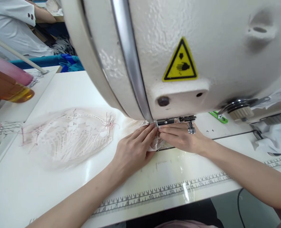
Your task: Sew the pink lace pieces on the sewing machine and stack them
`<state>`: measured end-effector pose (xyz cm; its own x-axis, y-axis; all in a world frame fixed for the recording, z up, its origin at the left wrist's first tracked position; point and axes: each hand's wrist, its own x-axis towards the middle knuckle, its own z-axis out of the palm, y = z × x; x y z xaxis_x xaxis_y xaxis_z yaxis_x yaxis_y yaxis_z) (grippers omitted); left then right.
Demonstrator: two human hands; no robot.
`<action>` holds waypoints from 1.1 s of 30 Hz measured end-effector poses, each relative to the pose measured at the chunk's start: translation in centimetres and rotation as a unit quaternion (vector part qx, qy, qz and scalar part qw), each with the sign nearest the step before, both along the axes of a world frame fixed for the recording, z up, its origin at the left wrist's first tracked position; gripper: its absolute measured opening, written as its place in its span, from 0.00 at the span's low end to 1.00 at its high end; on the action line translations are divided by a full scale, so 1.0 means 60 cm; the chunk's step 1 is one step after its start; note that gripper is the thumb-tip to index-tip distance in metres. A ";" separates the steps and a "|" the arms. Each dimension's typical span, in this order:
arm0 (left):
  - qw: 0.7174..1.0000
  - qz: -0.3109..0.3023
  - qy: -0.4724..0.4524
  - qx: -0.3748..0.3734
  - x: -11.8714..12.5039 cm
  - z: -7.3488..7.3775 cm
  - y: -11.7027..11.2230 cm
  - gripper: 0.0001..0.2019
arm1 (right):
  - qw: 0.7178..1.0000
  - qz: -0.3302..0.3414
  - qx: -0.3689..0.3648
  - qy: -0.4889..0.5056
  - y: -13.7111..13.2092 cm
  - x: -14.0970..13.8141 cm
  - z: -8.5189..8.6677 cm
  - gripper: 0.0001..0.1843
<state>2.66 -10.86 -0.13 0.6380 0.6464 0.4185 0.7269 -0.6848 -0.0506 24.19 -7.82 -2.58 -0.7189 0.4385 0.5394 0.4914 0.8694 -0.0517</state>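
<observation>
A sewing machine (178, 19) with a white, glossy head fills the upper right of the head view. Under its needle area, a piece of sheer white lace fabric (157, 145) shows between my two hands. My left hand (133, 145) lies on this lace with its fingers stretched flat and side by side, the tips close to the presser area. From the right, my right hand (180, 137) has its fingers together at the lace edge, gripping it beside the metal needle clamp (171, 121). Its thumb is hidden. The needle's tip cannot be made out.
Another sheer lace piece (76, 136) with dark and red thread ends lies to the left. A printed ruler (152, 197) runs along the front edge. Thread cones (9, 85) stand at far left, green snips (222, 118) behind. A person in white (12, 25) sits beyond.
</observation>
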 end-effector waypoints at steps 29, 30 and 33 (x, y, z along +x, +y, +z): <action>0.999 -0.003 0.000 -0.042 0.006 0.000 0.008 0.20 | 0.978 -0.097 -0.180 0.041 0.008 0.002 0.034 0.16; 0.999 -0.007 0.001 -0.041 0.005 -0.001 0.008 0.19 | 0.978 -0.104 -0.175 0.036 0.007 0.001 0.036 0.14; 0.998 -0.054 -0.006 -0.018 0.002 -0.002 0.007 0.16 | 0.986 -0.118 -0.119 -0.005 0.007 0.000 0.036 0.12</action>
